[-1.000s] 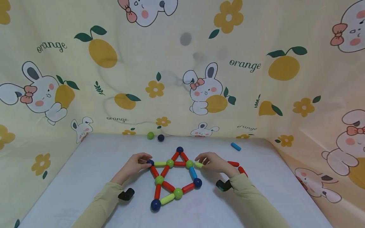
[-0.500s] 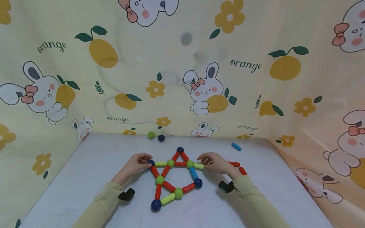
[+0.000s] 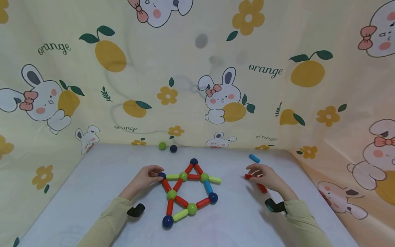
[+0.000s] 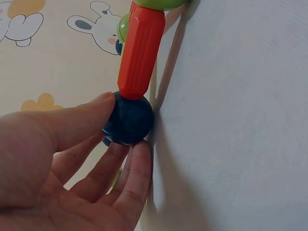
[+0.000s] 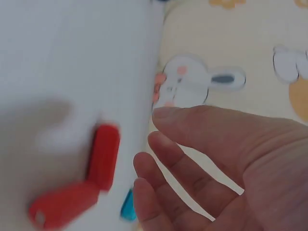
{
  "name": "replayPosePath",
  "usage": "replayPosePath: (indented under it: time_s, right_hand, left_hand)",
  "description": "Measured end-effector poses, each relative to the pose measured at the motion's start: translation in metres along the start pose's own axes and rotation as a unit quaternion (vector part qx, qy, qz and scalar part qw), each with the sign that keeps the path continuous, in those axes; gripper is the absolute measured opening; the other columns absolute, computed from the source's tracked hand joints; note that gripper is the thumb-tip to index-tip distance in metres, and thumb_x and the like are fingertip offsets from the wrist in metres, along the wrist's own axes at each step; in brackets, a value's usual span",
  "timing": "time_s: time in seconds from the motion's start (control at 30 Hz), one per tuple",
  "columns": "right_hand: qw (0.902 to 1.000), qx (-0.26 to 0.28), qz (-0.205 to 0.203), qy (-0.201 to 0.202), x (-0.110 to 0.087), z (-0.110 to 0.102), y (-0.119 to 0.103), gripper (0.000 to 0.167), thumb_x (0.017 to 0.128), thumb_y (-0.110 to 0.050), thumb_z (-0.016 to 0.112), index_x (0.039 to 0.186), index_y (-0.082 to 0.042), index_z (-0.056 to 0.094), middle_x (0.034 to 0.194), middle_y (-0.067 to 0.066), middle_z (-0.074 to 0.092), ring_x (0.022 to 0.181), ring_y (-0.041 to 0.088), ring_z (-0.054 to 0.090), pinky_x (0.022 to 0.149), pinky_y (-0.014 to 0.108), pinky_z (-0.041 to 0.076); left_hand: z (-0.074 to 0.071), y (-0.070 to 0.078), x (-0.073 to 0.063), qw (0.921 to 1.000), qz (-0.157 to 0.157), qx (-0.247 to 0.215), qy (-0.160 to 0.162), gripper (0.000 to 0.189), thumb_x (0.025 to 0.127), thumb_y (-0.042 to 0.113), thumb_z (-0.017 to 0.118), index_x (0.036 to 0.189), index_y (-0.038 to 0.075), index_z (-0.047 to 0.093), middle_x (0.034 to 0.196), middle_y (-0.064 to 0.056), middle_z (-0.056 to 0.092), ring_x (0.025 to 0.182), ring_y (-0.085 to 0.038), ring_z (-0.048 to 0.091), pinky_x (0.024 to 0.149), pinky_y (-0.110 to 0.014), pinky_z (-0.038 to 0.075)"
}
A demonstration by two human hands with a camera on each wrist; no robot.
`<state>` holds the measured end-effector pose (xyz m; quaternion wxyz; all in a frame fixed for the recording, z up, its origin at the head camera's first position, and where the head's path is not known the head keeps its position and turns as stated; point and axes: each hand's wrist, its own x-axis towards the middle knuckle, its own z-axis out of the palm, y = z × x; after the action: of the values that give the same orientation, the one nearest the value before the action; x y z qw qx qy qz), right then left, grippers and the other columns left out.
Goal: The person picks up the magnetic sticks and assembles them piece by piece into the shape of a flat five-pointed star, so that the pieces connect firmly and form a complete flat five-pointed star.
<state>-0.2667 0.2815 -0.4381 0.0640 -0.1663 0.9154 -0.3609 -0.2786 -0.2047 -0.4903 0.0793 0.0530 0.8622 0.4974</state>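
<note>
My left hand (image 3: 146,178) pinches a dark blue ball (image 4: 129,120) between thumb and fingers. That ball is the left corner of a flat frame of short rods and balls, with a red rod (image 4: 140,53) joined to it. At the frame's right, a light green rod (image 3: 215,179) sticks out from a green ball (image 3: 204,177), its outer end free. My right hand (image 3: 266,176) hovers at two loose red rods, thumb and fingers apart around nothing. In the right wrist view one red rod (image 5: 104,154) touches the other red rod (image 5: 62,204), both beyond the fingertips.
A loose blue rod (image 3: 254,158) lies behind the right hand. At the table's back edge sit a green ball (image 3: 162,146) and a dark blue ball (image 3: 173,149). A patterned cloth (image 3: 185,113) hangs behind the white table (image 3: 228,223).
The right hand has let go of the light green rod, now joined to the frame's green ball, and moved right to the red rods. The left hand keeps its hold.
</note>
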Motion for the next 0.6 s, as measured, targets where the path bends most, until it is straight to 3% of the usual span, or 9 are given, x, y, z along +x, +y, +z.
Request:
replayPosePath:
  time_s: [0.33, 0.6]
  right_hand:
    - [0.9963, -0.014, 0.083, 0.016, -0.024, -0.009, 0.024, 0.036, 0.083, -0.001, 0.070, 0.118, 0.002, 0.060, 0.102, 0.014, 0.062, 0.092, 0.029, 0.059, 0.074, 0.038, 0.055]
    - [0.9910, -0.017, 0.133, 0.003, -0.028, -0.004, 0.040, 0.040, 0.080, -0.006, 0.076, 0.116, -0.003, 0.061, 0.101, 0.009, 0.061, 0.088, 0.024, 0.056, 0.075, 0.038, 0.053]
  left_hand:
    - [0.000, 0.001, 0.000, 1.0000, -0.007, -0.005, 0.000, 0.031, 0.087, 0.011, 0.070, 0.117, 0.008, 0.064, 0.111, -0.003, 0.064, 0.101, -0.022, 0.058, 0.091, -0.043, 0.049]
    - [0.001, 0.001, 0.000, 0.9999, -0.009, -0.004, 0.003, 0.030, 0.087, 0.011, 0.070, 0.117, 0.008, 0.064, 0.110, -0.003, 0.064, 0.100, -0.021, 0.058, 0.091, -0.043, 0.049]
